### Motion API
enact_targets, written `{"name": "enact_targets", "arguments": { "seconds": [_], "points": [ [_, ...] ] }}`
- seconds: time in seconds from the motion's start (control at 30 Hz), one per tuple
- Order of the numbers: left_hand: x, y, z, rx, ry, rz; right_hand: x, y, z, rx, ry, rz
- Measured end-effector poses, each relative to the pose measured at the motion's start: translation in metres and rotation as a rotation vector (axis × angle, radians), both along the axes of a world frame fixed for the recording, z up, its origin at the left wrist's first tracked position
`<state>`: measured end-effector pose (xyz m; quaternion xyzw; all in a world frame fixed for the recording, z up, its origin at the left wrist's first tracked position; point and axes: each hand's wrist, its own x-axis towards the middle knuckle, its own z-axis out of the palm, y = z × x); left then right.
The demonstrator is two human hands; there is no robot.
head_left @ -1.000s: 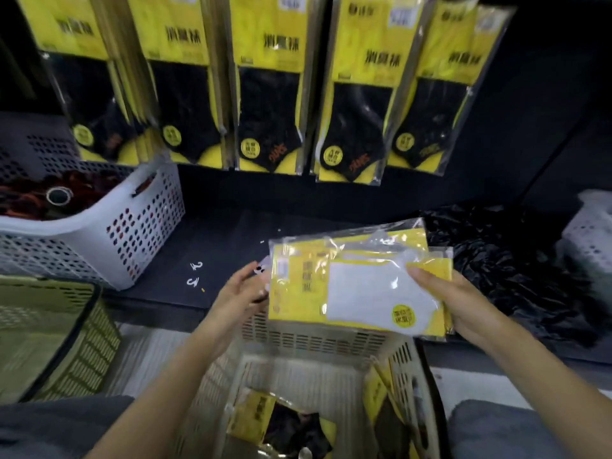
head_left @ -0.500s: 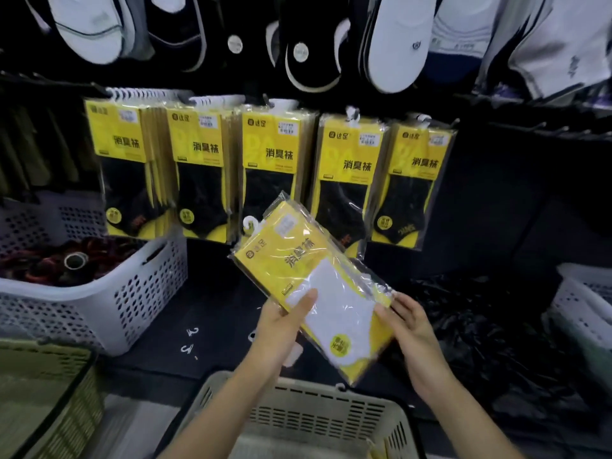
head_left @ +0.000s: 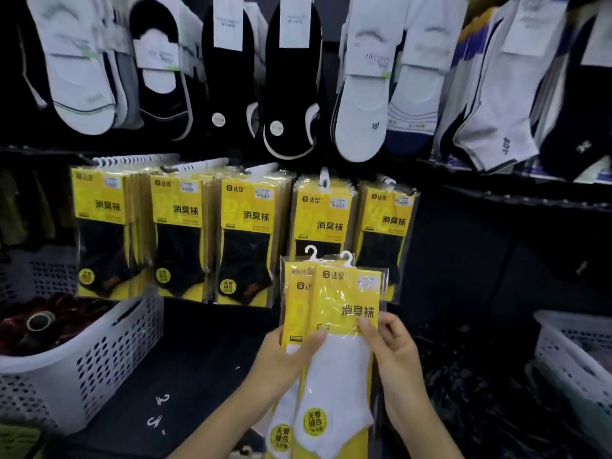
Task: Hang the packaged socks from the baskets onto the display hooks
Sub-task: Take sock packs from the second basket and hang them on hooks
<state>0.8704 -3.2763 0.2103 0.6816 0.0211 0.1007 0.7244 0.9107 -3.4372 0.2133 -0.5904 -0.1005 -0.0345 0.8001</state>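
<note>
Two yellow packs of white socks [head_left: 334,329] stand upright and fanned slightly apart, their white plastic hangers [head_left: 346,258] at the top. My left hand [head_left: 284,362] grips them from the left, thumb across the front. My right hand [head_left: 392,352] pinches the front pack from the right. Behind them a row of display hooks [head_left: 132,159] carries several stacks of yellow packs with black socks [head_left: 246,236]. The held packs overlap the fourth stack [head_left: 323,210].
A white perforated basket [head_left: 99,359] with dark items stands at left on the black shelf. Another white basket [head_left: 576,356] is at right beside crumpled black plastic [head_left: 470,392]. Loose white hooks [head_left: 159,410] lie on the shelf. Unpackaged socks [head_left: 361,94] hang above.
The packs went from lying flat over the basket to tilted, then upright in front of the hanging row. Both hands shifted grip and two packs now show fanned apart. The view tilted upward.
</note>
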Motion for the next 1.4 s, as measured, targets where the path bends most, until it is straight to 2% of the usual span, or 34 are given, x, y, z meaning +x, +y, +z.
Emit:
{"name": "enact_targets", "arguments": {
  "seconds": [0.13,0.3,0.53,0.8,1.07,1.2,1.4],
  "points": [
    [0.011,0.005,0.012,-0.006,-0.039,-0.012,0.008,-0.013,0.000,0.036,0.054,-0.058],
    [0.024,0.014,0.037,0.030,-0.196,0.134,0.027,-0.032,0.024,0.042,0.053,-0.194],
    [0.038,0.029,0.072,0.020,-0.240,0.250,0.081,-0.062,0.078,-0.078,-0.042,-0.392],
    [0.042,0.041,0.089,0.093,-0.247,0.327,0.115,-0.049,0.092,-0.311,-0.103,-0.290],
    [0.046,0.048,0.090,0.091,-0.253,0.324,0.130,-0.052,0.074,-0.181,0.073,-0.370],
    [0.052,0.038,0.093,0.072,-0.280,0.312,0.120,-0.071,0.073,-0.140,-0.054,-0.423],
    [0.058,0.031,0.092,0.064,-0.258,0.324,0.124,-0.064,0.091,-0.227,-0.153,-0.276]
  ]
}}
